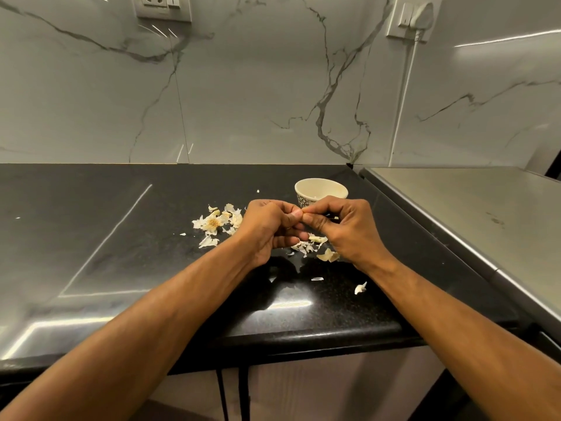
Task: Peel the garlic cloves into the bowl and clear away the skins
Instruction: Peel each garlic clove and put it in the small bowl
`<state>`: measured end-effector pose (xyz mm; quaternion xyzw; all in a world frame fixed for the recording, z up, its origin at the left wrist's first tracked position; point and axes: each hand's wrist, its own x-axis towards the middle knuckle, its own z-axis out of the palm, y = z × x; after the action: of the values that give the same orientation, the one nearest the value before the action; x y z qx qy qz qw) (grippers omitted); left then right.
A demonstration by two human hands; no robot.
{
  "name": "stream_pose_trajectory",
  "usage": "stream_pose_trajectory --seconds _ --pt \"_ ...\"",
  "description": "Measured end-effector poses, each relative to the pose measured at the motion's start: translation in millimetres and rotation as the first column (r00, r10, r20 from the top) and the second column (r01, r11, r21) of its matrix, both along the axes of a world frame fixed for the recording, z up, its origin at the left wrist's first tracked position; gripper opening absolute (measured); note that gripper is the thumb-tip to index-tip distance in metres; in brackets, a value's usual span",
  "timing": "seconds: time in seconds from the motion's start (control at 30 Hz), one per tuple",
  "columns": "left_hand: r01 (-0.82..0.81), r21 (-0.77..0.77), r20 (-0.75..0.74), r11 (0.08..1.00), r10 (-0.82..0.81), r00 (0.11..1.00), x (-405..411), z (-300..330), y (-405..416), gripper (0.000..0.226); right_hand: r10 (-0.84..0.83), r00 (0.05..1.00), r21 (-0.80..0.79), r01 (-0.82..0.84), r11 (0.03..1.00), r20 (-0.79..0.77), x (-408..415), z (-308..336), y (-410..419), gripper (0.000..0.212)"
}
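both hands (299, 221) pinching garlic clove (300, 212), bowl (320, 192) unlabelled

2 hands (299, 226), 1 bowl (321, 192), 2 wall sockets (164, 6), and skin scraps (216, 221) too many to count

A glossy black speckled stone countertop (121, 238) reflects bright strip lights. Behind it rises a white marble-look wall with grey veins (258, 86), bearing two white socket plates (164, 6), one with a white cord (405, 95). A brushed steel surface (455, 202) adjoins at right.
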<state>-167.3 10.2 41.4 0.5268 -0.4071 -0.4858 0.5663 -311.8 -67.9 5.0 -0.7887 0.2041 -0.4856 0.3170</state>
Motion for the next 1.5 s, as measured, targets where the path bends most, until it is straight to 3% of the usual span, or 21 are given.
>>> stream_pose_trajectory --seconds 0.3,0.73,1.17,1.3,1.5 --pt "-0.026 -0.004 0.027 1.000 0.026 0.999 -2.1 -1.5 -0.3 0.022 0.018 1.000 0.041 -0.019 0.999 0.024 1.4 2.3 3.4 0.014" --pt "0.017 -0.194 -0.082 0.981 -0.034 0.996 -3.2 -5.6 -1.4 0.010 -0.014 0.977 0.264 -0.044 0.964 0.212 -3.4 4.3 2.6 0.015" --pt "-0.069 -0.106 0.039 0.992 0.074 0.997 -7.8 -5.5 -1.3 0.016 -0.010 0.994 0.153 -0.006 0.988 0.104 -1.2 2.1 2.9 0.009" --pt "-0.042 -0.098 0.059 0.994 0.048 0.997 -6.8 -5.4 -2.1 0.017 0.015 0.993 0.196 -0.038 0.980 0.117 -1.0 2.4 3.0 0.008" --pt "0.071 -0.134 0.106 0.988 -0.057 0.993 -5.3 -5.7 0.1 0.021 0.131 0.962 0.374 -0.217 0.902 0.241 -6.3 6.4 5.3 0.019"
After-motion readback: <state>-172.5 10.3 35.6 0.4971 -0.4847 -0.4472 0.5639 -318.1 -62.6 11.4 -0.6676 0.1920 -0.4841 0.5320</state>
